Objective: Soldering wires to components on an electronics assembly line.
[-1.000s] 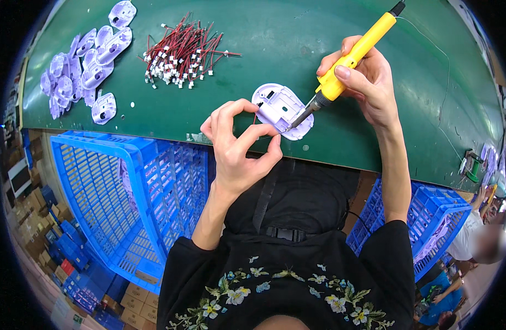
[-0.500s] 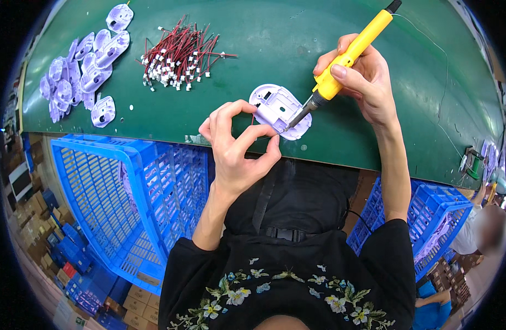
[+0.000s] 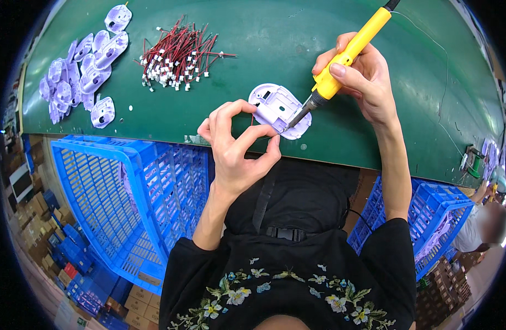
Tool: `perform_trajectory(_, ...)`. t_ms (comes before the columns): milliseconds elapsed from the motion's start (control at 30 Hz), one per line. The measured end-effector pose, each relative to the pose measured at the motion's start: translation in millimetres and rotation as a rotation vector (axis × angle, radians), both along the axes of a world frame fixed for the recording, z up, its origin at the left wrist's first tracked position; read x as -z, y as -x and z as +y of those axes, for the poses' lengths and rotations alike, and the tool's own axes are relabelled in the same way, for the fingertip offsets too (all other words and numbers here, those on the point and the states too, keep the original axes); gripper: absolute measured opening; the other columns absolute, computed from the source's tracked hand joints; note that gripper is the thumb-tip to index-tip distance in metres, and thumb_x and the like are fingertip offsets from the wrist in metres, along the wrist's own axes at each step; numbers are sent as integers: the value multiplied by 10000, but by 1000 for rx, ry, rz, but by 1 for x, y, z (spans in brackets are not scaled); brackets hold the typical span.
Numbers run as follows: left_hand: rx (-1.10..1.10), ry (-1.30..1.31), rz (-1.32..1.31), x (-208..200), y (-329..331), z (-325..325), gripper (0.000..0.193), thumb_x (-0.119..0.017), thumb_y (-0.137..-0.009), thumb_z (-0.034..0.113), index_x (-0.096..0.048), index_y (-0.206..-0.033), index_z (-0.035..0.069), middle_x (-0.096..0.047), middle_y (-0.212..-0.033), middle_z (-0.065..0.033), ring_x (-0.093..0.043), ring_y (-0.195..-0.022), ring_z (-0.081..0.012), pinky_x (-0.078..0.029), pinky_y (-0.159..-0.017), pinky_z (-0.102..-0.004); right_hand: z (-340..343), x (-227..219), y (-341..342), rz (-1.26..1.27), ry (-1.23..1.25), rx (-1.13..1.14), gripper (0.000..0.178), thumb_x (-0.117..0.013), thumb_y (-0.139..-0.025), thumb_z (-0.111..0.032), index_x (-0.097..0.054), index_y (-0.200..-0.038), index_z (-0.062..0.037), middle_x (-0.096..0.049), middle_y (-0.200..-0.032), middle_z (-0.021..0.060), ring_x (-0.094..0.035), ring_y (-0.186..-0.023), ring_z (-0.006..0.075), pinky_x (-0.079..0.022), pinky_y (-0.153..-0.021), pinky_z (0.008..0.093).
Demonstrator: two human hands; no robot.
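Observation:
A yellow soldering iron (image 3: pixel 349 55) is gripped in my right hand (image 3: pixel 368 91), its dark barrel slanting down to the left. Its tip reaches the lower edge of a rounded pale lilac plastic shell (image 3: pixel 275 104), which lies hollow side up on the green table. My left hand (image 3: pixel 231 148) is at the shell's left side, thumb and forefinger pinched close to the iron's tip on a thin wire, mostly hidden by the fingers. Its other fingers curl against the shell's left rim, where a bit of red wire shows.
A heap of red and black wires with white connectors (image 3: pixel 181 58) lies beyond my left hand. More lilac shells (image 3: pixel 66 80) are piled at far left. Blue crates stand below the table edge, left (image 3: pixel 137 165) and right (image 3: pixel 437 201). A green spool (image 3: pixel 474 162) sits at far right.
Both hands, the soldering iron and the shell hold almost the same position. At the far right edge, another person has shifted slightly.

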State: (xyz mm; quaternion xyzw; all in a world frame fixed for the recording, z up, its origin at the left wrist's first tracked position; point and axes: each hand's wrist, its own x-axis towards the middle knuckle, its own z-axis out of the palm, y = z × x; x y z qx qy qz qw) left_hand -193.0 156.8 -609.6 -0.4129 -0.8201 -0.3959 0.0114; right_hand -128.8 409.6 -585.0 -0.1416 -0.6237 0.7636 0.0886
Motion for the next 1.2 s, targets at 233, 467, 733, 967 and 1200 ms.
perform_trajectory(233, -6, 0, -1, 1, 0, 0, 209, -807, -592, 145, -711, -775, 176, -581, -1132, -29, -527, -1116, -240, -275, -932, -388, -1, 2, 1, 22, -1, 13, 387, -769, -863, -190, -510, -1126, -71, -717, -945, 142, -701, -855, 166, -523, -641, 203)
perform_trajectory(467, -13, 8, -3, 0, -1, 1, 205, -809, -593, 147, -711, -770, 181, -582, -1130, -27, -527, -1117, -239, -272, -939, -388, 6, -2, -2, 2, 12, 7, 380, -757, -877, -201, -507, -1131, -71, -722, -959, 146, -707, -854, 166, -537, -644, 209)
perform_trajectory(733, -10, -4, 1, 1, 0, 1, 205, -809, -596, 145, -714, -773, 185, -579, -1134, -28, -528, -1117, -237, -272, -943, -384, 11, 0, -2, 31, 18, 46, 386, -748, -886, -220, -499, -1145, -78, -727, -971, 153, -704, -842, 155, -513, -604, 187)
perform_trajectory(967, -16, 30, 11, -11, -1, -8, 292, -848, -621, 148, -731, -889, 147, -576, -1138, -70, -535, -1105, -259, -321, -936, -393, 11, -3, -1, 84, 29, 86, 372, -734, -893, -212, -498, -1146, -77, -722, -965, 155, -687, -802, 130, -468, -557, 158)
perform_trajectory(1200, -8, 27, 4, -22, -22, -42, 236, -807, -727, 15, -689, -917, 90, -695, -874, -6, -655, -818, -182, -393, -811, -342, 6, -7, -21, 85, 39, 124, 325, -644, -906, -158, -464, -1157, -58, -671, -1008, 176, -656, -876, 187, -542, -762, 267)
